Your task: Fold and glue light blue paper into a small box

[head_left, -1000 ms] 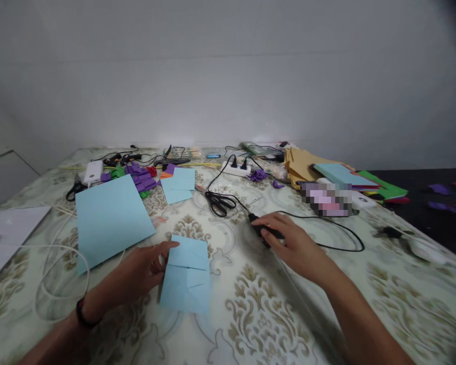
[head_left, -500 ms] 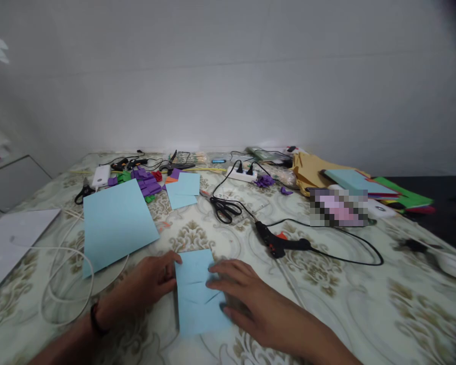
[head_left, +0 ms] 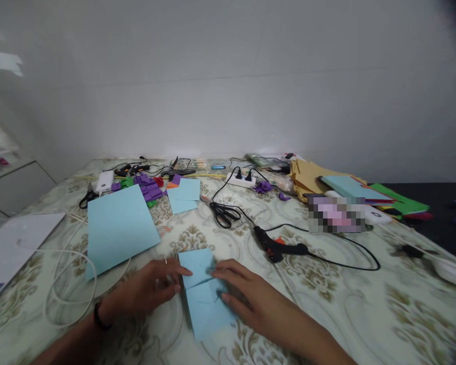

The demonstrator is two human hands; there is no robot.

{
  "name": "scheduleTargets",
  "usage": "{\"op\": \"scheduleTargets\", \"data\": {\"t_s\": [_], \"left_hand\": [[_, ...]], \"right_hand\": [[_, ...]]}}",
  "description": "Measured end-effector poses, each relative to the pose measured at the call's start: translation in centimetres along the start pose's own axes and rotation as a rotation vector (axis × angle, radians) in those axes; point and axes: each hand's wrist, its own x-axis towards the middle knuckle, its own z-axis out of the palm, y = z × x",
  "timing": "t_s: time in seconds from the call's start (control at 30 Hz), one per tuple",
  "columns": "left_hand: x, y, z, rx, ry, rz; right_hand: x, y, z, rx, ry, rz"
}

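A light blue sheet of paper [head_left: 207,319] with crease lines lies on the table in front of me, with a fold line running across its middle. My left hand [head_left: 152,284] is at the sheet's left side; its index finger stretches onto the upper part and its thumb is apart, by the left edge. From the right, my right hand [head_left: 247,294] rests its fingertips on the sheet near the crease. The right thumb touches lower down, apart from the fingers. Whether part of the sheet is under the right fingers is hidden.
A large blue sheet [head_left: 121,228] lies left, smaller blue squares [head_left: 184,195] ahead. Black scissors [head_left: 224,213] and a corded glue gun [head_left: 277,246] lie to the right. Behind are a power strip [head_left: 241,179] and purple paper pieces [head_left: 148,187]. A white cable [head_left: 70,251] loops left.
My left hand has moved from the sheet's left edge so its index finger reaches onto the paper. The crease across the sheet looks more raised, and the sheet has turned slightly.
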Motion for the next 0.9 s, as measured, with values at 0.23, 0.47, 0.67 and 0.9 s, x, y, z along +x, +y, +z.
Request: {"op": "scheduleTargets", "data": {"t_s": [0.23,0.47,0.67,0.9], "left_hand": [[0.1,0.4,-0.1,-0.195,0.026,-0.017],[0.7,0.1,-0.1,-0.128,0.103,-0.085],[1.2,-0.6,0.2,-0.083,0.139,-0.135],[1.2,-0.9,0.2,-0.093,0.107,-0.103]], "right_hand": [[0.3,0.3,0.1,-0.038,0.135,-0.004],[0.3,0.9,0.2,-0.024,0.141,0.001],[1.5,-0.2,0.1,0.084,0.201,0.012],[1.6,-8.9,6.3,0.371,-0.493,-0.218]]}}
